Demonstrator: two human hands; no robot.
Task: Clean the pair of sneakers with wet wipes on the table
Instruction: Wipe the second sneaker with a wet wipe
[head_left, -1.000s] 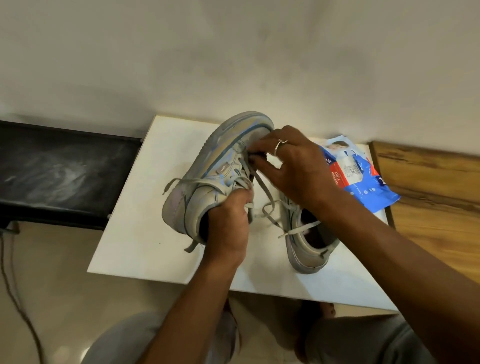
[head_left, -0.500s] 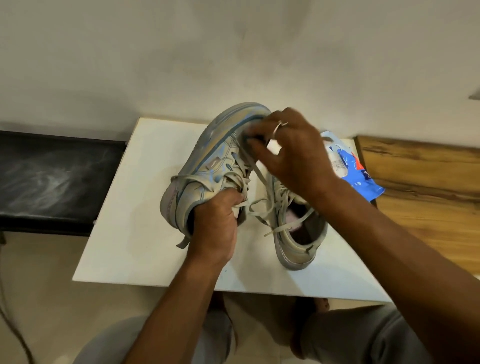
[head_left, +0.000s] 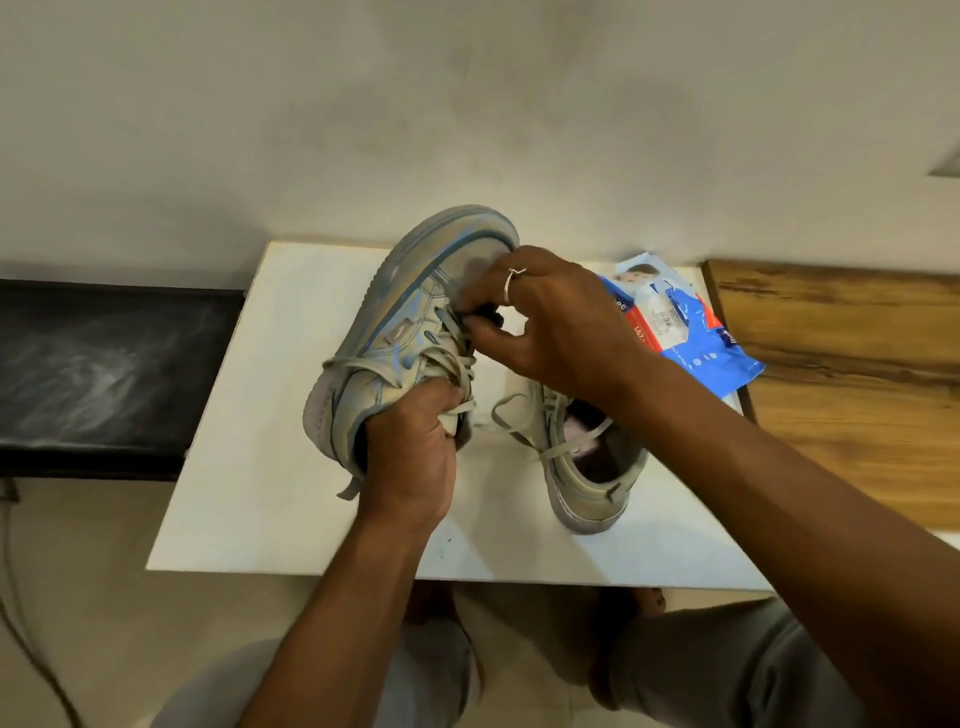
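Note:
A dirty grey-and-blue sneaker (head_left: 410, 312) is lifted off the white table (head_left: 249, 467), tilted on its side with the toe pointing away. My left hand (head_left: 410, 452) grips it at the collar and tongue. My right hand (head_left: 550, 322), with a ring on one finger, pinches the lace at the eyelets nearest the toe. The second sneaker (head_left: 587, 493) stands on the table to the right, partly hidden under my right forearm, its laces loose. A blue pack of wet wipes (head_left: 675, 322) lies at the table's back right corner.
A black bench (head_left: 104, 374) adjoins the table on the left. A wooden surface (head_left: 857, 395) adjoins it on the right. A wall runs close behind. My knees are under the table's front edge, and a cable (head_left: 21, 623) trails on the floor at left.
My right fingers have worked down from the toe cap onto the lace. The held sneaker stays in my left hand, and my view has shifted slightly.

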